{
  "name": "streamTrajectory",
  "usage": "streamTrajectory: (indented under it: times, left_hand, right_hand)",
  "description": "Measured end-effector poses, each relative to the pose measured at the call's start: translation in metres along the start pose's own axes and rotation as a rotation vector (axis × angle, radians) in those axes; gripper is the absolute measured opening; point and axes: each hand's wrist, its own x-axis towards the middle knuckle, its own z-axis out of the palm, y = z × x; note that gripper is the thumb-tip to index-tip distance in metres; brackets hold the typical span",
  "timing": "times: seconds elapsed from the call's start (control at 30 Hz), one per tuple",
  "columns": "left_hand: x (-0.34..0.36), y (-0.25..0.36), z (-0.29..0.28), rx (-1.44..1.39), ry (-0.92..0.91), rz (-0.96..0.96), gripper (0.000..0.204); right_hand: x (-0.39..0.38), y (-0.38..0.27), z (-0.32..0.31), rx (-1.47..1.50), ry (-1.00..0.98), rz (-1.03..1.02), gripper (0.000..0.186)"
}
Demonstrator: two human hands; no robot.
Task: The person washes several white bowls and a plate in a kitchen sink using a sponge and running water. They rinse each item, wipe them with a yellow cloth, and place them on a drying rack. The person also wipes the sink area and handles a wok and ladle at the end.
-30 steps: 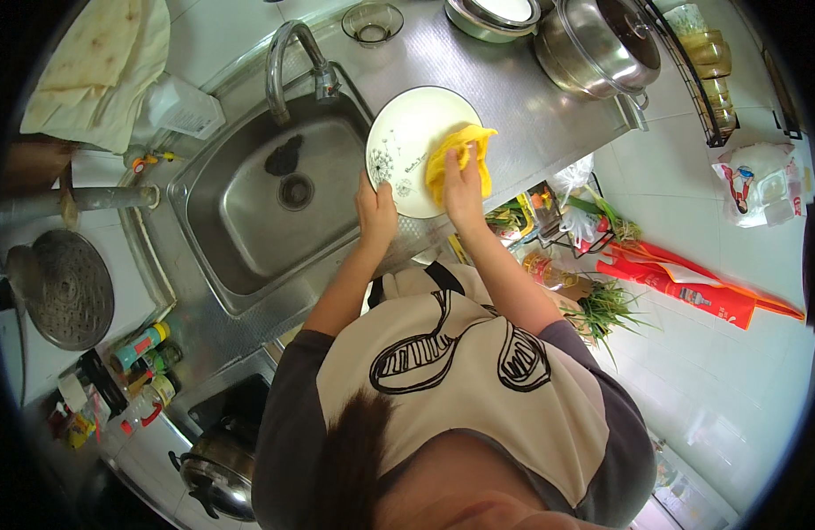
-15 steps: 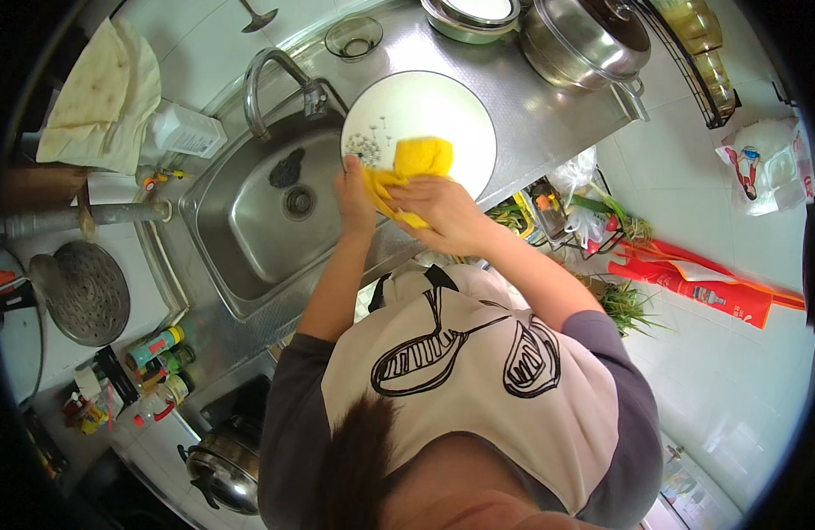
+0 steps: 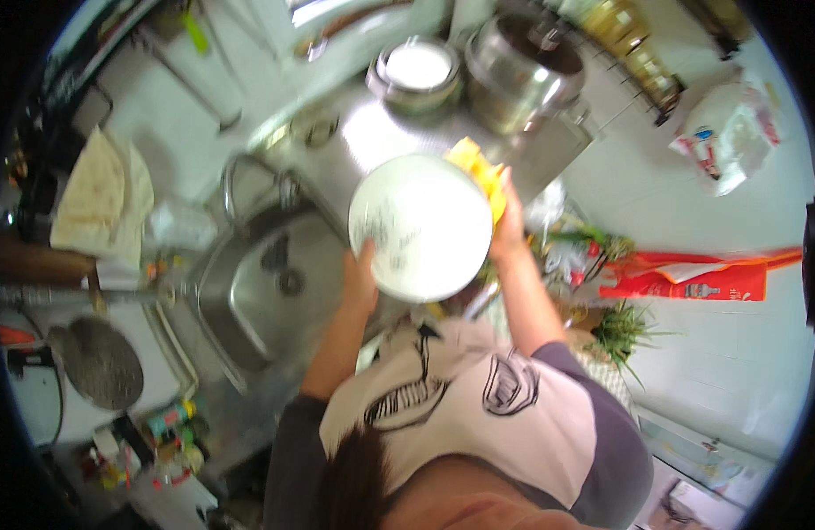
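Note:
A round white plate (image 3: 434, 230) with a dark dandelion print is held up in front of my body, right of the sink. My left hand (image 3: 359, 281) grips its left rim, thumb on the upper face and the other fingers mostly hidden beneath. At the right rim, my right hand (image 3: 511, 221) is closed on a yellow cloth (image 3: 474, 166), which bunches along the plate's upper right edge. The plate hides part of the cloth and some of the right fingers. Motion softens the whole picture.
The steel sink (image 3: 239, 318) and its curved faucet (image 3: 230, 185) lie left. Behind the plate on the steel counter stand a glass bowl (image 3: 316, 126), stacked bowls (image 3: 413, 71) and a lidded steel pot (image 3: 522, 79). Green vegetables (image 3: 624, 331) sit low on the right.
My right hand and the yellow cloth have moved from the plate's face to its right rim. The plate is now lifted and turned, and the head view has shifted.

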Motion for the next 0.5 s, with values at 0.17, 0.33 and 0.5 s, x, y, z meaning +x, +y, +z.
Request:
streamTrajectory:
  times: [0.17,0.33,0.5]
  left_hand:
    - [-0.003,-0.004,0.027,-0.057,-0.189,-0.070,0.039]
    - [0.009,-0.003,0.043,0.013,-0.085,0.131,0.040]
    - [0.017,0.000,0.034,0.234,0.155,0.294,0.039]
  right_hand:
    - [0.016,0.010,0.003,-0.190,0.013,0.194,0.057]
    - [0.005,0.042,-0.035,-0.282,-0.143,0.282,0.052]
    - [-0.021,0.051,-0.090,-0.402,-0.350,0.078,0.048]
